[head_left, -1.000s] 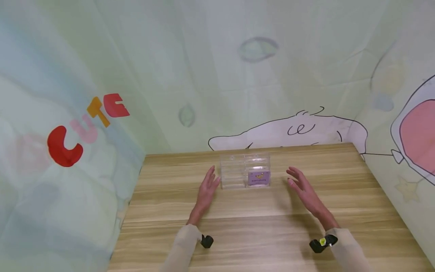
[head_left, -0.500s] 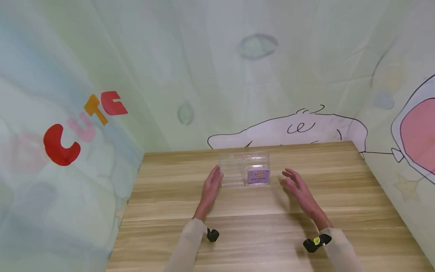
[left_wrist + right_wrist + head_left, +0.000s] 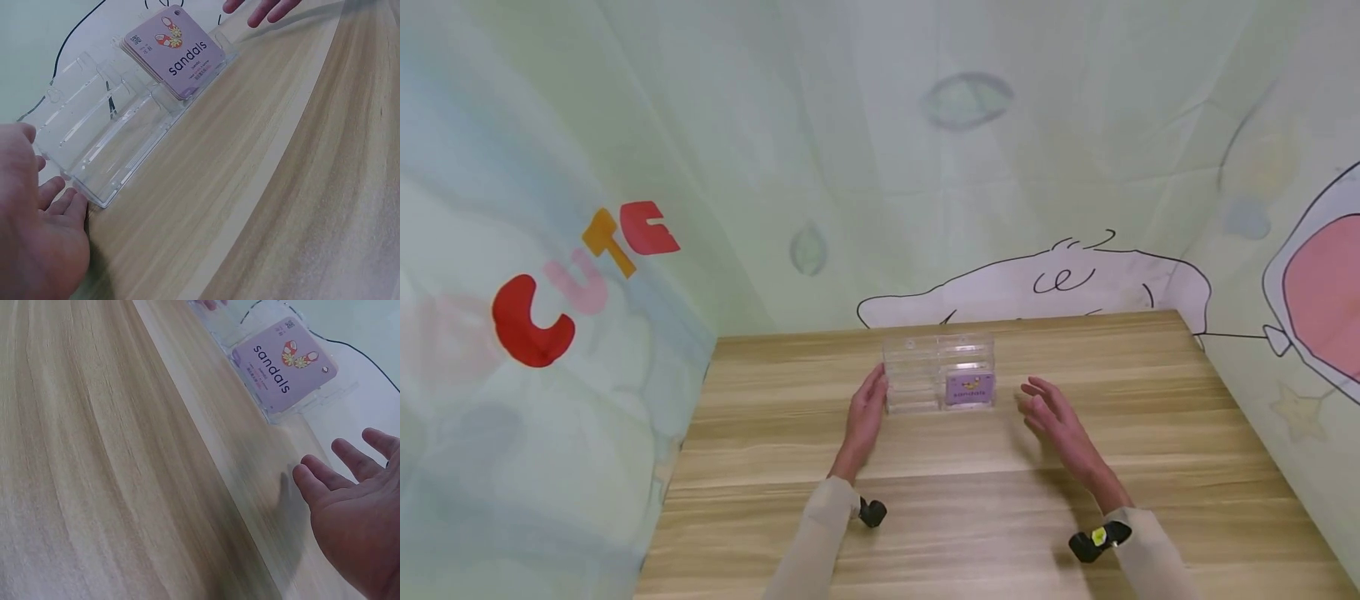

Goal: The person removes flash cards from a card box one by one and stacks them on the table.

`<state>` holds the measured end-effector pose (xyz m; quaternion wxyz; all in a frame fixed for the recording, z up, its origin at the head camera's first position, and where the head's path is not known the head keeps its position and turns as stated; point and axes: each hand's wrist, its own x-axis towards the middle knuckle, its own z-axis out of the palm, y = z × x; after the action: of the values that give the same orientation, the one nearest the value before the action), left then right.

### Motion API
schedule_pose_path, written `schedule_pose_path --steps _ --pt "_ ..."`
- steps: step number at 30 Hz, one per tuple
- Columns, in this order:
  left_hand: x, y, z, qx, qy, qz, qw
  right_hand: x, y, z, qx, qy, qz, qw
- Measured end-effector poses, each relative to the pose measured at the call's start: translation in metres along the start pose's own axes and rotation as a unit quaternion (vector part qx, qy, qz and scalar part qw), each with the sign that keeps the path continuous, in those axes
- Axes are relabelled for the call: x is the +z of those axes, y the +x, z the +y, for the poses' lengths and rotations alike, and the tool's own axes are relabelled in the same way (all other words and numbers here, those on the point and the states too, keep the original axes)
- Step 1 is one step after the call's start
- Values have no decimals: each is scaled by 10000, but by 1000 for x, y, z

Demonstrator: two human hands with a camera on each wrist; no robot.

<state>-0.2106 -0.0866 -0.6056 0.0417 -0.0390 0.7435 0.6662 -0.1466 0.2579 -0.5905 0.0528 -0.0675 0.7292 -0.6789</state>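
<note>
Head view | clear rack (image 3: pixel 925 377) at 3 o'clock from my left hand (image 3: pixel 862 419), relaxed fingers touching it; 9 o'clock from my right hand (image 3: pixel 1066 430), unclenched, apart | wooden table (image 3: pixel 962 521) | printed backdrop (image 3: pixel 880 167) at 12 o'clock

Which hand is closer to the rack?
The left hand, at the left end of the clear rack; the right hand hovers apart from the other end.

A small booth-like corner, whether home or studio cannot be told: pale printed drapes (image 3: pixel 865 125) enclose a wood-grain bench (image 3: pixel 955 533) on three sides, bearing the word CUTE (image 3: pixel 589 302), an outlined cartoon figure (image 3: pixel 1000 302) and a pink balloon (image 3: pixel 1326 304).
</note>
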Motion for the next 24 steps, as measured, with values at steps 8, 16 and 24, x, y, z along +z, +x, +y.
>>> schedule_pose_path --steps 8,16,24 --pt "3 7 -7 72 -450 -91 9989 1 0 3 42 148 -24 9999" --pt "1 8 -9 215 -674 -236 9972 1 -1 3 47 314 -35 9995" --pt "1 8 -9 320 -692 -266 9967 1 -1 4 100 409 -11 9991"
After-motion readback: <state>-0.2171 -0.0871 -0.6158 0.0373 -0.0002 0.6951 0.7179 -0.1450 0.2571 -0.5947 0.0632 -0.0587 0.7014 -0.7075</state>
